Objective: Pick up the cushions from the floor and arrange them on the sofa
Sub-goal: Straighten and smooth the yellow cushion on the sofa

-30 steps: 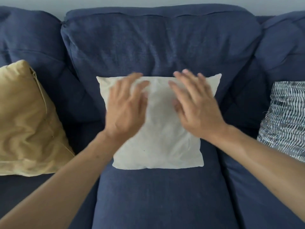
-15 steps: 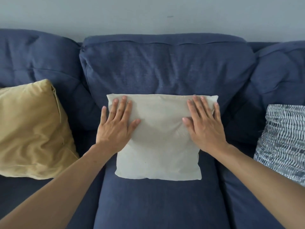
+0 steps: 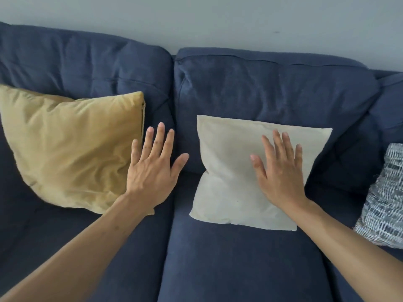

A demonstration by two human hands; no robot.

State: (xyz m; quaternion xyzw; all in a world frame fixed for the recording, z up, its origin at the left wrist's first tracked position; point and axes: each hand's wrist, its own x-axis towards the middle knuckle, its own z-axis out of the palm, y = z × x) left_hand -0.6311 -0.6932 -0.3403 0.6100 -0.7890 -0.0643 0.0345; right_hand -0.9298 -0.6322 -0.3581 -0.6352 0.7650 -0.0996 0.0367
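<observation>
A dark blue sofa [image 3: 239, 258] fills the view. A plain cream cushion [image 3: 229, 166] leans against the middle back cushion. My right hand [image 3: 281, 171] lies flat on its right half, fingers spread. A mustard yellow cushion [image 3: 69, 149] leans on the left seat. My left hand [image 3: 152, 168] hovers with fingers spread, over the yellow cushion's right edge and the gap between the two cushions; it holds nothing. A grey-and-white patterned cushion [image 3: 386, 199] sits at the right edge, partly cut off.
A pale grey wall [image 3: 196, 20] rises behind the sofa back. Bare seat fabric stretches in front of the cushions, toward me. No floor is in view.
My left hand has come off the cream cushion and moved left toward the yellow one. My right hand stays flat on the cream cushion. The view has swung left.
</observation>
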